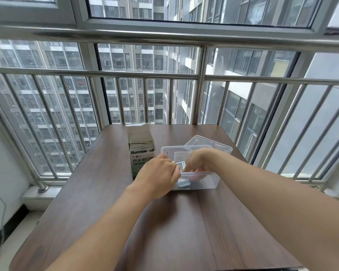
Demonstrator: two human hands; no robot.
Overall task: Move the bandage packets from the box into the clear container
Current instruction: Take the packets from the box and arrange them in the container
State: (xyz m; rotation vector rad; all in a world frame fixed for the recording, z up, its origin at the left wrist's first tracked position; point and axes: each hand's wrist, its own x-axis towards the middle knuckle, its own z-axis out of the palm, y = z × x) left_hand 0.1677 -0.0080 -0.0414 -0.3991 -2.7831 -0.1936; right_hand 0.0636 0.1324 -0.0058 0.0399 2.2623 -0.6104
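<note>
Both hands meet over the clear container (207,179). Left hand (160,171) and right hand (199,161) have fingers curled in on a small stack of bandage packets (181,165), pinched between them right above the container's open top. Can't tell which hand carries the load; fingertips are mostly hidden behind the knuckles.

Held stack sits inside the container's outline, above its left half, apart from the floor. Its long axis looks roughly near-to-far, but it's blurred, so low confidence.

Straight below: another packet pile (184,184) already lies on the container floor at the near-left corner. So the drop direction is simply down, no sideways travel needed.

Source box (143,153) stands upright just left of the container, flaps open, lots of packets still standing on edge inside. Left hand is the nearer one to it for the next pick.

Lid (213,142) rests behind the container, far-right, out of the way. All on the wooden table (106,192).

My read: early in the task, release is next.
</note>
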